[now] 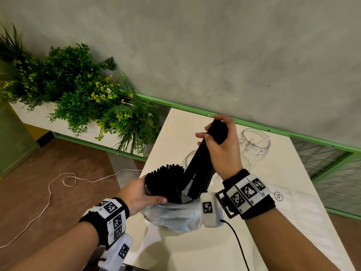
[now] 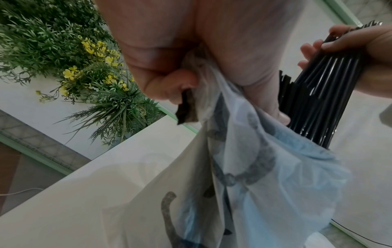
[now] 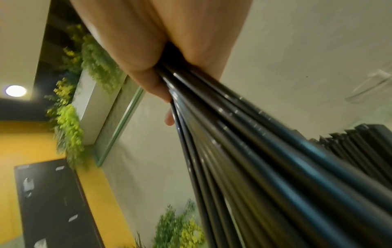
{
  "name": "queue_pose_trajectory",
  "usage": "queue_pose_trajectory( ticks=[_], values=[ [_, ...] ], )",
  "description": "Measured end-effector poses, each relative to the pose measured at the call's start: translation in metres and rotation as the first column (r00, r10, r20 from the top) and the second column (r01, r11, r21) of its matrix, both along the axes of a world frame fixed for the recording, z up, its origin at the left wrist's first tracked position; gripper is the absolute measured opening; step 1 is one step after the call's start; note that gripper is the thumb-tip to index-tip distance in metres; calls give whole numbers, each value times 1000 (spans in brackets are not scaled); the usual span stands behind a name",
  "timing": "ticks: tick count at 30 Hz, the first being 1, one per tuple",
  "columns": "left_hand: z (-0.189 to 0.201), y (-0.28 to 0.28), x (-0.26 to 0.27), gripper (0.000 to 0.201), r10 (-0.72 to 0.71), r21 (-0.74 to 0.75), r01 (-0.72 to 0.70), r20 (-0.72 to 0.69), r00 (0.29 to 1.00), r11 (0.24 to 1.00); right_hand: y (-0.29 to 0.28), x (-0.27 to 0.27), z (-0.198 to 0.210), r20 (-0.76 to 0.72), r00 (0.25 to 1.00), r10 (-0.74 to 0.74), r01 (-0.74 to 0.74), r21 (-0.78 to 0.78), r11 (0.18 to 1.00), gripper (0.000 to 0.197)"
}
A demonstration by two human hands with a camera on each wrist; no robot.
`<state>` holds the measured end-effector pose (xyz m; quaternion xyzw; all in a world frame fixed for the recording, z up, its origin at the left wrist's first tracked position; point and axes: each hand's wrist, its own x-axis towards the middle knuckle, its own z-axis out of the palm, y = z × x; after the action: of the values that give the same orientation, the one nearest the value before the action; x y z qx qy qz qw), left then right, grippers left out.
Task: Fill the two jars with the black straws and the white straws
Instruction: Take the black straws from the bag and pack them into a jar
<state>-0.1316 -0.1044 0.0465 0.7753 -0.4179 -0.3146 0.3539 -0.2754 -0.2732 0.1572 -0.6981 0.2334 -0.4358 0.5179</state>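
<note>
Left hand (image 1: pixel 139 194) grips the translucent plastic bag (image 1: pixel 173 216) open so right hand (image 1: pixel 221 145) can clutch a bundle of black straws (image 1: pixel 201 163), clear jars (image 1: pixel 255 141) waiting on the bench (image 1: pixel 273 202).

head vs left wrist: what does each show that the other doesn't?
Head only: two clear glass jars on the white table, one partly hidden behind the right hand, plus both wrist bands.

Left wrist only: grey printed marks on the translucent plastic bag and the left hand gripping its bunched edge up close.

Both: the right hand holding a bundle of black straws, more black straws standing in the bag, and the green plants with yellow flowers.
</note>
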Motion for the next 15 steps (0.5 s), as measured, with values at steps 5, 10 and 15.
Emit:
queue_pose_trajectory(
  ticks=[5, 10, 15],
  values=[
    [2, 1, 1, 52, -12, -13, 12, -16, 1000, 1000, -16, -10, 18, 104, 992, -68, 60, 80, 995, 49],
    [10, -1, -2, 46, -33, -8, 33, 9, 999, 999, -23, -15, 18, 142, 982, -125, 105, 139, 985, 50],
    [14, -2, -2, 68, -41, -18, 41, 4, 999, 999, -23, -17, 14, 164, 973, -163, 136, 165, 977, 50]
  ],
)
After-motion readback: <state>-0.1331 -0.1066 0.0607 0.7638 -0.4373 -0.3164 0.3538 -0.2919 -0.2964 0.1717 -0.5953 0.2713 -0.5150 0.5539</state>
